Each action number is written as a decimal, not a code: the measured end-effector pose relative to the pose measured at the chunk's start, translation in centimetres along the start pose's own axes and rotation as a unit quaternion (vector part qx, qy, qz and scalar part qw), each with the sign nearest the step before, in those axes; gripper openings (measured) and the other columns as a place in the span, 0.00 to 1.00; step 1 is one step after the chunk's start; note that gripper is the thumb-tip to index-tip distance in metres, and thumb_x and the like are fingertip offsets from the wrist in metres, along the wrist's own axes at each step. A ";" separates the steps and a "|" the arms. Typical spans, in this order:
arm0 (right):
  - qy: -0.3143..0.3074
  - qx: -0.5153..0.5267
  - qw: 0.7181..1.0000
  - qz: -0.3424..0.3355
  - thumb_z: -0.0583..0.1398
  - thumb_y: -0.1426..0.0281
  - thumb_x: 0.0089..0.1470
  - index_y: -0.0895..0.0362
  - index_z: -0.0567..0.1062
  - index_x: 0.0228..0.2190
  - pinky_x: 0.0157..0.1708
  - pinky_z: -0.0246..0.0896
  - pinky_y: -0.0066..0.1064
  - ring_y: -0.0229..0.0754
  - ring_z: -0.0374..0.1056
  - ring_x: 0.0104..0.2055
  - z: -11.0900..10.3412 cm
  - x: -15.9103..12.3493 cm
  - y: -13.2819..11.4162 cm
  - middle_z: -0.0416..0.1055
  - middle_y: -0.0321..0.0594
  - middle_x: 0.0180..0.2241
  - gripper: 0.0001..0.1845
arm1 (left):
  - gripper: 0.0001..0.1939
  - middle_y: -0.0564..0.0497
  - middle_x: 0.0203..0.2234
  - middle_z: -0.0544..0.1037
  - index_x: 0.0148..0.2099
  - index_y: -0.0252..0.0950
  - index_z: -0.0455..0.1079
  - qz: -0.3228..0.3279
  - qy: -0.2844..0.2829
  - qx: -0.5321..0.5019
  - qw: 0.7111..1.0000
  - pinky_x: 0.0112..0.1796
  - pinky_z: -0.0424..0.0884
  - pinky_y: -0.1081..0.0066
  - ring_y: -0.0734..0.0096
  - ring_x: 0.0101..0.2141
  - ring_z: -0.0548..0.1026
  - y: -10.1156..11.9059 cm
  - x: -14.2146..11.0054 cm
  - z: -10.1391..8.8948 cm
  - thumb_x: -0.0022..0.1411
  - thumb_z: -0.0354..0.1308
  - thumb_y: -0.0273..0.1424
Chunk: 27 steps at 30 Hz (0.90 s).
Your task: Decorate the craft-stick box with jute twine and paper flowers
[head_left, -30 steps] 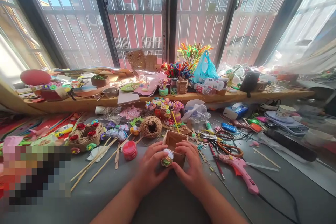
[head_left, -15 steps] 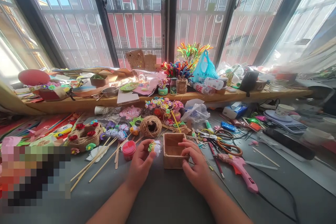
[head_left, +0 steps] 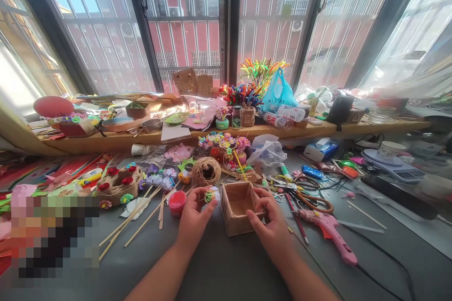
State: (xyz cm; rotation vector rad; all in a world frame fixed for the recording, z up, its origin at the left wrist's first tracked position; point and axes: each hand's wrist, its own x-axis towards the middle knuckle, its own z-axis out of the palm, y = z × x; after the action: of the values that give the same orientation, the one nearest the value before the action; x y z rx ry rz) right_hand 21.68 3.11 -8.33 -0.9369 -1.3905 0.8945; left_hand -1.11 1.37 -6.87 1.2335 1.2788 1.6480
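A small open wooden box [head_left: 239,207] stands on the grey table in front of me, tilted slightly. My right hand [head_left: 270,218] grips its right wall, thumb at the front and fingers over the rim. My left hand [head_left: 194,216] is closed on a small multicoloured paper flower [head_left: 211,194], held just left of the box. A red-lidded pot [head_left: 176,201] sits left of that hand.
A twine ball [head_left: 206,170], a woven basket with flowers [head_left: 115,183] and wooden sticks [head_left: 141,214] lie to the left. Scissors [head_left: 310,195] and a pink glue gun [head_left: 326,230] with its cord lie to the right. A cluttered wooden shelf [head_left: 282,129] runs behind.
My left hand lifted the flower off the box front and moved it left. The box turned upright with its opening up, and my right hand shifted to its right wall.
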 end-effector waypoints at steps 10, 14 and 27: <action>0.079 0.234 0.942 0.226 0.70 0.50 0.53 0.47 0.76 0.54 0.54 0.69 0.46 0.60 0.72 0.60 0.4 1.1 0.9 0.78 0.42 0.57 0.30 | 0.19 0.42 0.52 0.81 0.55 0.41 0.72 0.082 -0.025 0.016 0.996 0.56 0.77 0.54 0.53 0.53 0.80 0.3 -0.7 0.3 0.64 0.69 0.39; 0.078 0.313 0.912 0.252 0.72 0.51 0.49 0.49 0.79 0.50 0.44 0.73 0.42 0.62 0.76 0.56 0.2 1.6 0.3 0.83 0.43 0.49 0.29 | 0.17 0.44 0.56 0.77 0.57 0.45 0.70 0.185 -0.047 0.100 0.976 0.60 0.72 0.52 0.53 0.58 0.76 -0.3 -1.1 0.4 0.67 0.66 0.34; 0.061 0.353 0.899 0.250 0.70 0.54 0.51 0.50 0.81 0.47 0.42 0.74 0.42 0.59 0.79 0.49 0.6 1.9 0.5 0.85 0.41 0.45 0.24 | 0.21 0.44 0.56 0.78 0.60 0.46 0.69 0.287 -0.098 0.203 0.931 0.56 0.75 0.52 0.52 0.56 0.78 0.6 -0.7 1.5 0.67 0.64 0.27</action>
State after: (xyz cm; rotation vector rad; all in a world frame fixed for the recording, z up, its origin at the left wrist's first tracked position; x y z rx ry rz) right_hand 21.11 5.06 -8.11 -0.7581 -0.6111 1.5622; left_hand 0.55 0.97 -6.38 2.1313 1.2394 1.6191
